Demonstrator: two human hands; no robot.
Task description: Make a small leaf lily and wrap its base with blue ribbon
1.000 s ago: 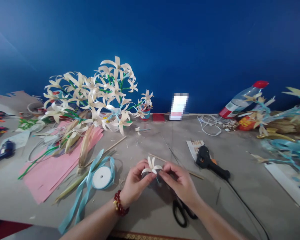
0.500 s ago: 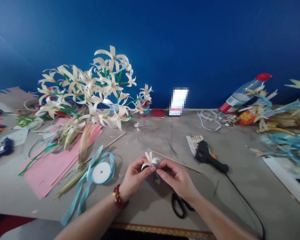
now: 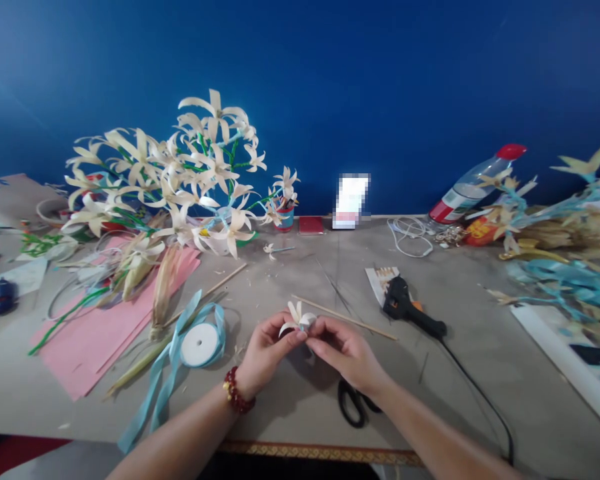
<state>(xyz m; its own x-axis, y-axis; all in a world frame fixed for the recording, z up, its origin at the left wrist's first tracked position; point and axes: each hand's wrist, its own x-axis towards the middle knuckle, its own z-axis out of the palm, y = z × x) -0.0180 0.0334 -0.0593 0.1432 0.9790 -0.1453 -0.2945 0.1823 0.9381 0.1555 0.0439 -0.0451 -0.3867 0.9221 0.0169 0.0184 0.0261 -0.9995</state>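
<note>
A small white handmade flower [image 3: 297, 319] with long curved petals is held up over the table's front middle. My left hand [image 3: 270, 348] pinches it at the base from the left, thumb in front. From the right, my right hand [image 3: 344, 348] closes its thumb and fingers on the same base, where a bit of light blue shows. Fingertips of both hands nearly meet and hide most of the stem. Black-handled scissors [image 3: 351, 404] lie partly under my right wrist. A spool of light blue ribbon [image 3: 200, 344] rests left of my left hand, its loose ends trailing forward.
Beyond the hands lies a thin wooden stick [image 3: 347, 317]. A black glue gun [image 3: 411, 310] with its cable is at right. Many white flowers [image 3: 215, 167] stand back left, above pink paper [image 3: 87, 343]. A tilted bottle [image 3: 473, 187] and a blurred-out bright screen [image 3: 351, 200] are at the back.
The whole scene has shifted slightly left in view as the head turned a little right. Both hands keep their hold on the flower, with hardly any finger movement.
</note>
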